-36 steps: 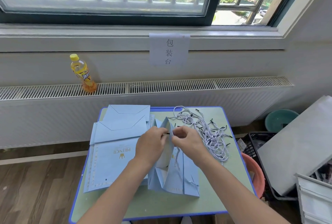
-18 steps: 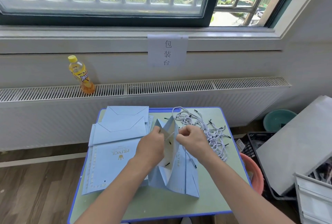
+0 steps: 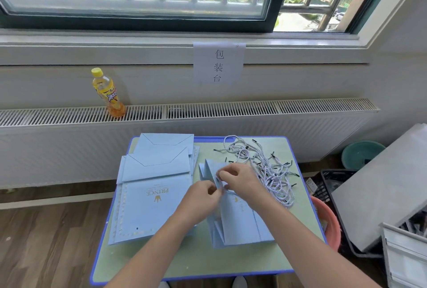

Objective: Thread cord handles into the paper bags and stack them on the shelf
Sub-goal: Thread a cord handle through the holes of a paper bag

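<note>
Left hand and right hand pinching paper bag rim — cord pile beside

Both bare forearms are stretched forward and converge. The left hand is curled, thumb and forefinger pinched together at its upper right. The right hand is held just above it, fingers bent inward in a pinching grip.

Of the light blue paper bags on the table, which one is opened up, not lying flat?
The bag that both hands are working on, right of the flat stack. Its sides stand spread; the stacked bags lie folded flat.
</note>
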`<move>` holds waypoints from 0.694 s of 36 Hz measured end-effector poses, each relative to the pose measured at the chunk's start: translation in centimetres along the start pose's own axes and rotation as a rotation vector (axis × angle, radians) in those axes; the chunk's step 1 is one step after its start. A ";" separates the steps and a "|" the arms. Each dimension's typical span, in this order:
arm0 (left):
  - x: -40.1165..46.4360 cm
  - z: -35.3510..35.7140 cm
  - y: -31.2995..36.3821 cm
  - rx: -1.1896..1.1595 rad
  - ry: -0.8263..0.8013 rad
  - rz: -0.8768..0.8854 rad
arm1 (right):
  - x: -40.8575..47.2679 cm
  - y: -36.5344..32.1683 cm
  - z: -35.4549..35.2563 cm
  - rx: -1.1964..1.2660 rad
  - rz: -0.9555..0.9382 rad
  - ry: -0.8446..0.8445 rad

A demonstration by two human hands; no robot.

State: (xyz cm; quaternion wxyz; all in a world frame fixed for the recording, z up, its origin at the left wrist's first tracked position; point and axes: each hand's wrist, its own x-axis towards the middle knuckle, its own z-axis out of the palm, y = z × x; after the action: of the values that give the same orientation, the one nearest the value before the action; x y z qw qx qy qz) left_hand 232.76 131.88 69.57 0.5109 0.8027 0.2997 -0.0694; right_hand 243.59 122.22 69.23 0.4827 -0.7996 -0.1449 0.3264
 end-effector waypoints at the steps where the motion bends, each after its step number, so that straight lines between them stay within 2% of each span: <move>1: 0.0 0.2 -0.4 -0.043 -0.008 -0.036 | 0.2 0.2 0.1 0.014 0.021 -0.042; 4: 0.0 0.7 -1.6 -0.206 -0.012 -0.132 | 0.5 0.8 0.4 0.030 0.066 -0.119; 7: -0.2 1.3 -2.1 -0.255 0.026 -0.174 | 0.5 1.3 0.7 -0.013 0.083 -0.161; 15: -0.3 1.5 -2.6 -0.296 0.182 -0.134 | -0.1 3.3 0.0 -0.247 0.071 -0.216; 17: -0.2 1.3 -2.7 -0.286 0.198 -0.111 | -0.1 3.4 -0.2 -0.276 0.053 -0.186; 19: -0.1 1.1 -2.7 -0.246 0.177 -0.081 | 0.1 3.2 -0.2 -0.201 0.039 -0.131; 25: 0.0 0.7 -2.4 -0.239 0.122 -0.047 | 0.4 0.7 0.3 0.390 0.087 -0.056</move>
State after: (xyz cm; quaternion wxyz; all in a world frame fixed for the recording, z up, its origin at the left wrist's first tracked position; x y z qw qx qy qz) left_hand 231.57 131.98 67.35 0.5818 0.7316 0.3553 0.0037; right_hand 243.58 122.29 68.38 0.6098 -0.6870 -0.0576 0.3909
